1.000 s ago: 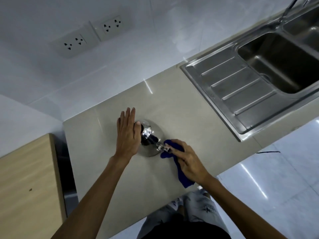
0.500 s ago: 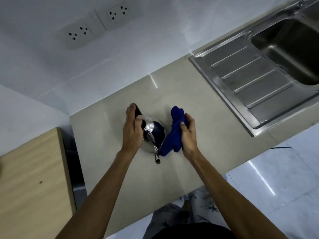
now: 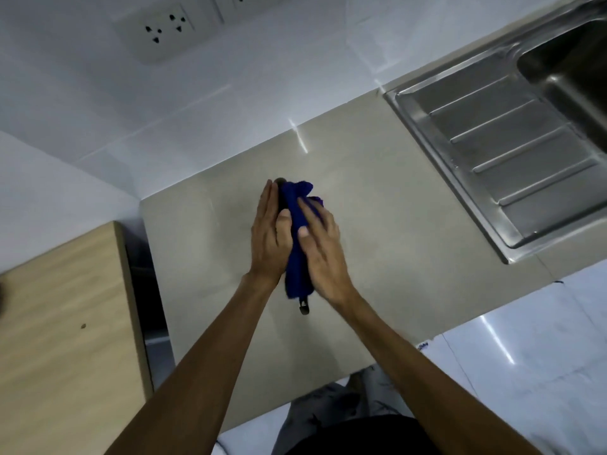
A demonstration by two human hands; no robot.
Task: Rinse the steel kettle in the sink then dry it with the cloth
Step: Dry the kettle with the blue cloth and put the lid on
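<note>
The steel kettle (image 3: 304,307) stands on the beige counter (image 3: 377,231), almost wholly hidden. Only its spout tip near me and a dark bit of handle at the far side show. A blue cloth (image 3: 297,238) is draped over its top. My left hand (image 3: 270,236) presses flat against the kettle's left side. My right hand (image 3: 323,249) lies over the cloth on the right side and presses it onto the kettle.
The steel sink (image 3: 565,73) with its ribbed drainboard (image 3: 502,159) is at the upper right. A wooden surface (image 3: 62,339) lies to the left, across a dark gap. Wall sockets (image 3: 164,27) sit on the white tiled wall. The counter's front edge is just below my forearms.
The cloth has moved from the kettle's right side onto its top. My right hand has come over it. The steel body that showed earlier is covered.
</note>
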